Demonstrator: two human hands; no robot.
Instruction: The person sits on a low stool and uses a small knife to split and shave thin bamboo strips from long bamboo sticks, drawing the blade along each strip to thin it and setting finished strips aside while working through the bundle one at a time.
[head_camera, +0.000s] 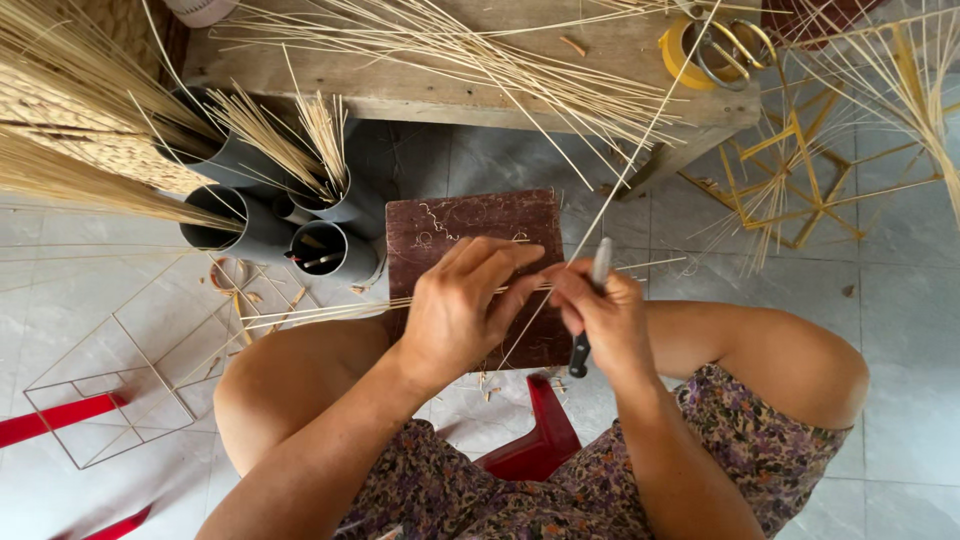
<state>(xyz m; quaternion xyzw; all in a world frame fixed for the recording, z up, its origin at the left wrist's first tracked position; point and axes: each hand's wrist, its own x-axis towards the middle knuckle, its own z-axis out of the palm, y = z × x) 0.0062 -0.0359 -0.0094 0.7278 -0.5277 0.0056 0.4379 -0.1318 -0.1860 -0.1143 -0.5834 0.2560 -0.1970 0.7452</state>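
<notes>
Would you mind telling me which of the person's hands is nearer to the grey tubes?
Left. The left hand is just right of the grey tubes; the right hand, holding a knife, sits farther right.

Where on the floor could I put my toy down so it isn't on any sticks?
The bare grey floor tiles right of the person's knee are free, below the yellow stick frame. It is crowded around the dark board, where the left hand and right hand work, by the grey tubes, and on the wooden bench.
</notes>
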